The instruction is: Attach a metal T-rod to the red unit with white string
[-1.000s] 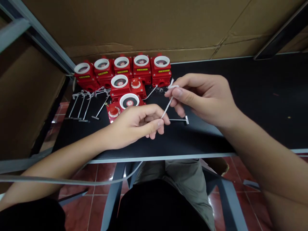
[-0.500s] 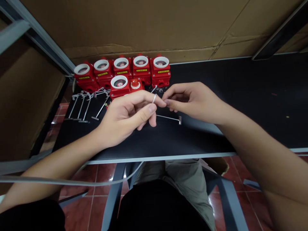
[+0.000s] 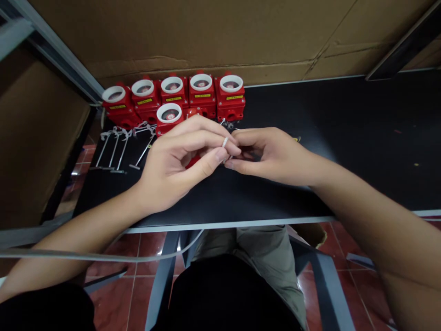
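My left hand [image 3: 186, 163] is closed, thumb against fingers, with a narrow loop of white cord [image 3: 225, 141] around its index finger. Fingertip to fingertip with it, my right hand [image 3: 268, 154] makes a pinch; what lies between its fingers is mostly hidden. A small bit of metal or cord shows between the two hands. Behind my left hand stands a red alarm unit [image 3: 169, 114] with a white-rimmed round window, partly covered. Left of the hands lie several T-shaped metal rods [image 3: 107, 151] with white cord knotted at their upper ends.
Several more red units [image 3: 201, 95] line the back of the black table [image 3: 361, 151], against a cardboard wall [image 3: 223, 37]. A small yellow ring [image 3: 297, 139] lies behind my right hand. A pale cable [image 3: 138, 263] crosses below the table edge. A metal frame [image 3: 62, 50] rises at left.
My right hand has come lower and left, its thumb now under my left fingertips. The T-shaped rod that stuck out to the right beneath my hands is no longer visible.
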Motion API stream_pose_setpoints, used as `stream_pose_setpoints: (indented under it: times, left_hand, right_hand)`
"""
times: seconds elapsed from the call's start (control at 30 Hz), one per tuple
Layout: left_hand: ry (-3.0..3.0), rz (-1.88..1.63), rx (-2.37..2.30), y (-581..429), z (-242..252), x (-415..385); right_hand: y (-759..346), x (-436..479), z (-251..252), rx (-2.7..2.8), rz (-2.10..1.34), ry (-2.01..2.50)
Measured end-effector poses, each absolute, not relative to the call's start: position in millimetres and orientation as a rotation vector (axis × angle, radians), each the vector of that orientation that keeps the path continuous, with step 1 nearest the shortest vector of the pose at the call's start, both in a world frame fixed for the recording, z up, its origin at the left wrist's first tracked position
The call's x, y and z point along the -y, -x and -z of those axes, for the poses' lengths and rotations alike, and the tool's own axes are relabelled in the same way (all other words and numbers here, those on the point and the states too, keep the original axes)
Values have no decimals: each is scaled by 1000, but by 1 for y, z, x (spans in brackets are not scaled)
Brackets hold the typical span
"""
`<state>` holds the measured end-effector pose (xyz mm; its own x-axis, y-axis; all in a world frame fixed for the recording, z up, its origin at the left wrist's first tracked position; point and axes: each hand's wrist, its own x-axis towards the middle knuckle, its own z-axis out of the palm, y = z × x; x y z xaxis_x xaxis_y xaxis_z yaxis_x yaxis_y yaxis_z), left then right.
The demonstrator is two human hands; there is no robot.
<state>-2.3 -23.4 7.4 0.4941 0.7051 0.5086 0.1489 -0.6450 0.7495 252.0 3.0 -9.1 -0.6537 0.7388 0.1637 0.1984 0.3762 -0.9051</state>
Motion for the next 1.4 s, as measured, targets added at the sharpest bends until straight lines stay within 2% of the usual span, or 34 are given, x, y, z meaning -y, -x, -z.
stream_pose_setpoints:
  times: [0.17,0.4,0.57,0.77,1.03,1.2,1.27,1.4]
  left_hand:
    - [-2108,-1109,-758,2,-6,25]
    - [-2315,-1149,-780,7,1,18]
    - [-2261,-1122,-863,4,-1,20]
    - [-2248,-1067,-862,4,-2,21]
    - [-2394,-987,-840,3,-2,21]
    - [-2244,-967,-765,2,3,23]
    - [-2145,-975,-741,2,7,24]
    - [-2074,-965,-734,2,9,25]
  right_hand:
    - [-252,-5,13,2054,-1242,865]
    - [-255,-10,14,2220,-939,876]
    - [-258,-3,7,1955,-989,941]
    - [-258,12,-4,1807,-1061,725]
    - [-260,1,3,2015,-676,540]
    - [-266,-3,2,2099,-476,499]
    - [-265,0,0,2056,-493,518]
    - [-262,4,-2,1886,-749,587]
